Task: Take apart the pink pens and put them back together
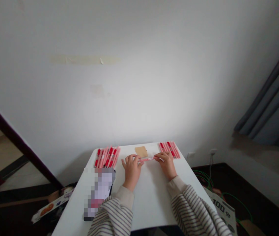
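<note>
A slim pink pen point(150, 158) with a pale label band lies level between my two hands above the white table. My left hand point(132, 167) pinches its left end, and my right hand point(166, 163) pinches its right end. Just behind the pen is a small tan paper square point(141, 151). To the left, a row of pink and red pens point(107, 157) lies side by side. A second row of similar pens point(175, 150) is at the back right, partly hidden by my right hand.
A phone-like device point(99, 191), blurred out by pixels, lies on the left of the white table point(151, 206). The wall point(149, 82) stands directly behind the table. Green cables point(204, 177) and a printed bag point(221, 206) are on the floor at the right.
</note>
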A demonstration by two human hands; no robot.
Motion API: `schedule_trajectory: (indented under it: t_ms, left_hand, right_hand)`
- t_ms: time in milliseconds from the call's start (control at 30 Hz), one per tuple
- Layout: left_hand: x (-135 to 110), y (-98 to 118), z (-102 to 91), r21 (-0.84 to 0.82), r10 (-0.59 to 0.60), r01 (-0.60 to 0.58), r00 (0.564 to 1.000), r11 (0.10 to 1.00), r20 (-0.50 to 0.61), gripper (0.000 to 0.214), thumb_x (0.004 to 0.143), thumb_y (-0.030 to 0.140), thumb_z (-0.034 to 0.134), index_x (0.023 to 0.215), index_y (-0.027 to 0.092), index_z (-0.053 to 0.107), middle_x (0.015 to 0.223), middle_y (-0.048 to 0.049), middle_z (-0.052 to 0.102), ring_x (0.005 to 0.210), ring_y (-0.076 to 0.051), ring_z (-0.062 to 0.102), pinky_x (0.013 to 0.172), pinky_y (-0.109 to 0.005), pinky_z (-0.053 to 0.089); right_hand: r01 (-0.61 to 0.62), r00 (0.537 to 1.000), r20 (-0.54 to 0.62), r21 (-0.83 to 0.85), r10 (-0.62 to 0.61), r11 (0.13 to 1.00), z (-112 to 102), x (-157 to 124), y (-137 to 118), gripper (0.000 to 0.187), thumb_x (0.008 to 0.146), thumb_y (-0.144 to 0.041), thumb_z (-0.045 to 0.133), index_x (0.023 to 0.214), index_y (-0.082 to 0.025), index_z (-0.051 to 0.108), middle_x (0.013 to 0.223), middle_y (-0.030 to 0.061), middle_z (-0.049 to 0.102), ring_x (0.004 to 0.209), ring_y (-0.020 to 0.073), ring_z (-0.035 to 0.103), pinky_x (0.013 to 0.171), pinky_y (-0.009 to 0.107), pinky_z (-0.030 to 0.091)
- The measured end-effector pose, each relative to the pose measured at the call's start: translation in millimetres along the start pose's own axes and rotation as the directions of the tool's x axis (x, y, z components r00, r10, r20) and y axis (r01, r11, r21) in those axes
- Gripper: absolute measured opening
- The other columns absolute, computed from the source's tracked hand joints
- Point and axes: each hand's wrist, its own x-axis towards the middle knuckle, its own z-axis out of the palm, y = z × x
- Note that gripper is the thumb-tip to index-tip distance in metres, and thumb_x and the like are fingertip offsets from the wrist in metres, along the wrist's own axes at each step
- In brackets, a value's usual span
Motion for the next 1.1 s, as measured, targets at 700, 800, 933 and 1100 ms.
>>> schedule_trajectory:
  t_ms: [700, 800, 933, 1100]
  left_hand:
    - [0.9, 0.3, -1.8, 0.003, -0.005, 0.005, 1.0, 1.0, 0.023, 0.014, 0.085, 0.032, 0.055, 0.093, 0.027, 0.065, 0.111, -0.0035, 0.06, 0.111, -0.024, 0.047, 0.106, -0.059, 0.024]
    - [0.9, 0.7, -2.4, 0.014, -0.017, 0.017, 0.999, 1.0, 0.029, 0.019, 0.088, 0.031, 0.049, 0.091, 0.026, 0.067, 0.113, -0.004, 0.061, 0.112, -0.024, 0.046, 0.106, -0.058, 0.024]
    - [1.2, -1.3, -1.0, -0.002, -0.018, 0.018, 1.0, 1.0, 0.025, 0.02, 0.086, 0.036, 0.052, 0.096, 0.029, 0.068, 0.114, -0.0044, 0.06, 0.113, -0.024, 0.046, 0.106, -0.059, 0.024]
    - [1.4, -2.9, 0.6, -0.03, -0.008, 0.008, 1.0, 1.0, 0.02, 0.024, 0.078, 0.032, 0.064, 0.102, 0.03, 0.065, 0.114, -0.0045, 0.059, 0.113, -0.024, 0.046, 0.107, -0.057, 0.022]
  right_hand:
    - [-0.011, 1.0, 0.006, 0.035, 0.01, 0.999, 1.3, -0.3, -1.5, 0.016, 0.085, -0.033, 0.06, 0.088, -0.025, 0.074, 0.091, 0.0064, 0.071, 0.094, 0.0247, 0.052, 0.087, 0.042, 0.039]
    - [-0.023, 1.0, 0.0, 0.047, 0.023, 0.999, 1.7, -0.4, -2.0, 0.017, 0.085, -0.034, 0.06, 0.087, -0.025, 0.074, 0.09, 0.0068, 0.071, 0.094, 0.0249, 0.052, 0.087, 0.041, 0.039]
    - [-0.03, 0.999, 0.011, 0.042, 0.03, 0.999, 0.7, 0.1, -3.3, 0.018, 0.086, -0.035, 0.059, 0.087, -0.025, 0.074, 0.092, 0.0071, 0.071, 0.095, 0.0259, 0.053, 0.087, 0.042, 0.039]
    - [-0.033, 0.999, 0.022, 0.041, 0.032, 0.999, -0.8, 0.6, -4.7, 0.02, 0.085, -0.037, 0.059, 0.087, -0.024, 0.074, 0.092, 0.0081, 0.071, 0.094, 0.0263, 0.053, 0.087, 0.042, 0.039]
